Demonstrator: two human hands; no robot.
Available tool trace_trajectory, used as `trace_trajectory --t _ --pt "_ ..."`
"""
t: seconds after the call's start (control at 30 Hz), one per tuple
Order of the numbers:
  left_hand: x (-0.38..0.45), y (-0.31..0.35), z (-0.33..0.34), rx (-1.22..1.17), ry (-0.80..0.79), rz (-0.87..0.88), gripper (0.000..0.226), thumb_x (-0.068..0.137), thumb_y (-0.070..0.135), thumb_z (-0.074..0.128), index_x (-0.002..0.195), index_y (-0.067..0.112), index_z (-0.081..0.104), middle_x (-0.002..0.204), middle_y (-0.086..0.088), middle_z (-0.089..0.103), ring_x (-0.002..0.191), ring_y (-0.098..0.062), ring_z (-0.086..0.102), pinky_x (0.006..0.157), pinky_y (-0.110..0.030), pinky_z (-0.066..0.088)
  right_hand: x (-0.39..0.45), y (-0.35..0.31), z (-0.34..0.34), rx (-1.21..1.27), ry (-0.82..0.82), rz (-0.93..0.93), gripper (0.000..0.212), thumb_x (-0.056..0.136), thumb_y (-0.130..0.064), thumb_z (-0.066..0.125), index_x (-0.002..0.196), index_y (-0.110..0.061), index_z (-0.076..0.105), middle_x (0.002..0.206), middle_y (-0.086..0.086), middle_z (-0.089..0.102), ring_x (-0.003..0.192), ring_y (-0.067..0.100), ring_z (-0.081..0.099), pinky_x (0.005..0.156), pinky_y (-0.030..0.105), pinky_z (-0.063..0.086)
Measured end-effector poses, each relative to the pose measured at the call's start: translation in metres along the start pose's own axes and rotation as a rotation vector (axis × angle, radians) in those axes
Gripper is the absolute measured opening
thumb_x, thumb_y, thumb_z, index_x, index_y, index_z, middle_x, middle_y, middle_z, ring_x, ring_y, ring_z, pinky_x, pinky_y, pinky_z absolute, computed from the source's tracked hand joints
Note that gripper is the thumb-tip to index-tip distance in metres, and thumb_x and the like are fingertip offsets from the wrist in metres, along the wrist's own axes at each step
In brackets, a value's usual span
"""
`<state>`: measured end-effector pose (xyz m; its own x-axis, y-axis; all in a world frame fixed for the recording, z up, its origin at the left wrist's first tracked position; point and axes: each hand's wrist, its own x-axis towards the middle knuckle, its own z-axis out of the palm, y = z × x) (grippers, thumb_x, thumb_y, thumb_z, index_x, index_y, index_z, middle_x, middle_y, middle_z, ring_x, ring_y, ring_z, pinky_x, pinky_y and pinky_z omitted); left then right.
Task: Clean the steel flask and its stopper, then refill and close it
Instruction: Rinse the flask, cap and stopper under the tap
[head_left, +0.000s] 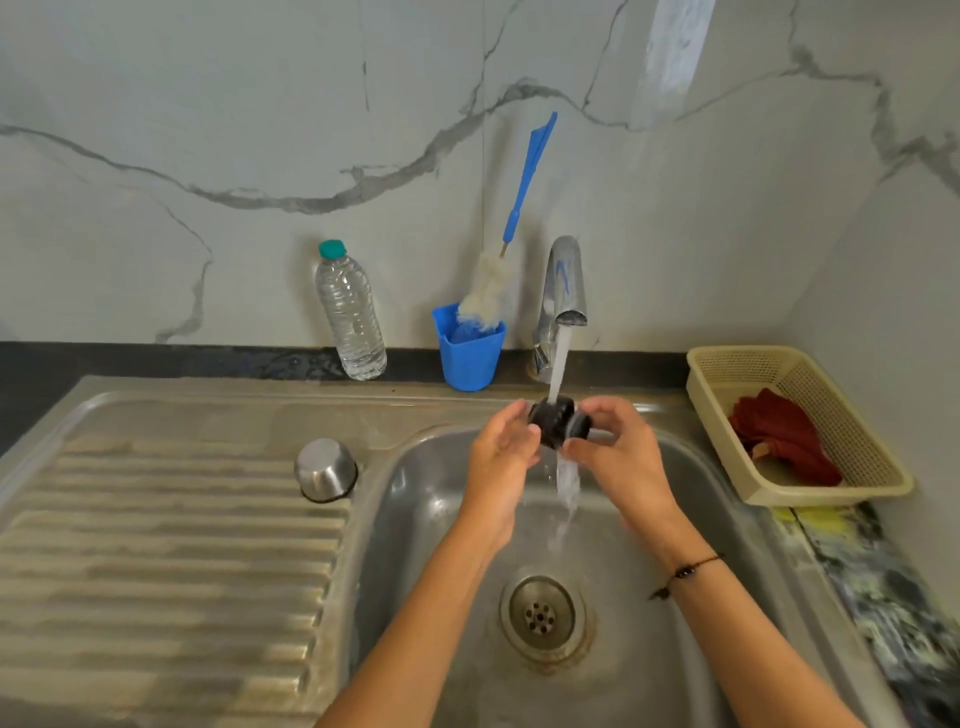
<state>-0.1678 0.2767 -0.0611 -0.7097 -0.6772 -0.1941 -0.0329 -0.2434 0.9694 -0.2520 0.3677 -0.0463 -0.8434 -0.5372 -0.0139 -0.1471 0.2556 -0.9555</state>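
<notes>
- Accordingly, I held the black stopper (558, 422) under the tap (563, 283) stream, so runoff fell into the sink (415, 493).
- Left hand (501, 449) cupped one end; right hand (618, 449) pinched the other.

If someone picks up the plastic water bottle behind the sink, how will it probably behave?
The bottle looks nearly full, so probably heavy for its size. Its thin ribbed walls may flex under a squeeze. It is tall, narrow and already tilted, so a push could tip it over.
</notes>
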Motion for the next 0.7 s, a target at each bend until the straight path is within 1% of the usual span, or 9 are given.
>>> trace_trajectory --t 0.1,0.17,0.23,0.3,0.37,0.43,0.5,0.6,0.7 --pt "0.002 0.006 0.004 -0.019 -0.031 -0.063 0.034 0.097 0.019 0.052 0.131 0.019 0.051 0.124 -0.002 0.061 0.113 -0.014 0.058 0.098 -0.031 0.047 -0.005 0.006 -0.001 0.238 -0.012 0.077 0.041 0.074 0.013 0.063 0.104 -0.014 0.053 0.103 -0.001 0.063 0.095 0.013 0.062 0.072 0.023 0.050" --pt "0.002 0.010 0.008 0.047 -0.020 -0.077 0.022 0.098 0.019 0.050 0.118 0.022 0.059 0.115 0.000 0.064 0.107 -0.014 0.060 0.088 -0.026 0.050 -0.008 0.007 0.001 0.308 -0.047 0.094 0.038 0.075 0.015 0.060 0.102 -0.012 0.052 0.103 0.003 0.064 0.094 0.017 0.063 0.069 0.024 0.048" --pt "0.003 0.013 0.010 0.077 0.037 -0.036 0.020 0.097 0.016 0.050 0.110 0.027 0.060 0.107 0.006 0.064 0.101 -0.009 0.060 0.080 -0.020 0.048 -0.006 0.005 0.002 0.415 -0.084 0.145 0.030 0.081 0.008 0.058 0.103 -0.012 0.052 0.106 0.010 0.064 0.095 0.022 0.063 0.073 0.029 0.049" --pt "0.004 0.016 0.011 0.107 0.072 0.014 0.024 0.098 0.014 0.048 0.111 0.031 0.058 0.106 0.010 0.062 0.101 -0.006 0.059 0.080 -0.019 0.049 -0.001 0.000 0.005 0.519 -0.113 0.183 0.021 0.090 -0.007 0.055 0.110 -0.013 0.050 0.107 0.011 0.063 0.096 0.025 0.064 0.079 0.033 0.052" --pt "0.002 0.019 0.013 0.190 0.044 0.035 0.031 0.100 0.015 0.045 0.125 0.030 0.054 0.119 0.008 0.058 0.108 -0.008 0.056 0.088 -0.025 0.051 0.006 -0.007 0.010 0.436 -0.102 0.197 0.019 0.097 -0.022 0.046 0.113 -0.016 0.052 0.106 0.009 0.061 0.096 0.023 0.063 0.080 0.035 0.054" --pt "0.003 0.019 0.012 0.317 0.010 0.053 0.039 0.101 0.018 0.043 0.139 0.027 0.044 0.133 0.003 0.051 0.119 -0.011 0.050 0.101 -0.029 0.043 0.010 -0.014 0.017 0.308 -0.081 0.185 0.023 0.099 -0.027 0.039 0.108 -0.014 0.056 0.103 0.010 0.061 0.089 0.021 0.060 0.075 0.034 0.053" --pt "0.005 0.018 0.008 0.423 -0.013 0.095 0.044 0.100 0.023 0.044 0.144 0.025 0.037 0.138 0.002 0.048 0.120 -0.010 0.047 0.101 -0.026 0.039 0.015 -0.018 0.022 0.284 -0.068 0.180 0.026 0.099 -0.027 0.037 0.103 -0.011 0.057 0.098 0.012 0.060 0.080 0.020 0.055 0.067 0.031 0.048" --pt "0.004 0.014 0.001 0.563 -0.011 0.215 0.048 0.098 0.026 0.049 0.145 0.021 0.037 0.137 0.001 0.050 0.123 -0.011 0.047 0.104 -0.028 0.040 0.017 -0.021 0.028 0.314 -0.031 0.178 0.023 0.098 -0.024 0.038 0.092 -0.008 0.053 0.089 0.011 0.055 0.076 0.018 0.050 0.062 0.029 0.044" --pt "-0.001 0.012 0.001 0.617 0.030 0.403 0.042 0.095 0.017 0.056 0.136 0.019 0.047 0.119 0.008 0.052 0.117 -0.011 0.048 0.099 -0.027 0.042 0.022 -0.028 0.033 0.436 0.020 0.256 0.020 0.097 -0.019 0.039 0.084 -0.010 0.051 0.084 0.009 0.053 0.076 0.020 0.052 0.063 0.032 0.045"
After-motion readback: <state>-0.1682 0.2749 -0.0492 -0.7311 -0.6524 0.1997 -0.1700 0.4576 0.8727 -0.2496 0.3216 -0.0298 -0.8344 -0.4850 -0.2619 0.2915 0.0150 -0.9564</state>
